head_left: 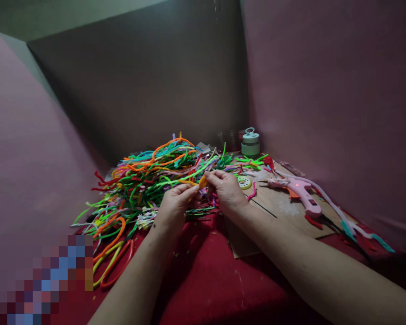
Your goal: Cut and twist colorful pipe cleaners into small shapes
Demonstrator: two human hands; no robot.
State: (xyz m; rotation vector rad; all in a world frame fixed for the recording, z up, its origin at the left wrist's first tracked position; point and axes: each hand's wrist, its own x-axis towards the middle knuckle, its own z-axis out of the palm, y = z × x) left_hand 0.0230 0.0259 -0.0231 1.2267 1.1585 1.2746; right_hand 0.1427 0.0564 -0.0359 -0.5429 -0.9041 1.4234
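Between my two hands is a yellow-orange pipe cleaner (203,181), bent into a small loop or fold. My left hand (176,203) pinches it from the left with thumb and fingertips. From the other side, my right hand (228,189) grips it between thumb and forefinger. Both hands are above the near edge of a large heap of coloured pipe cleaners (149,176). Part of the held piece is hidden behind the fingers.
A pink glue gun (302,192) with a lit switch lies on a cardboard sheet (277,210) at right. A pale green jar (250,143) stands behind. Near the red cloth's (203,280) left side are red-handled scissors (120,266). Walls rise close around.
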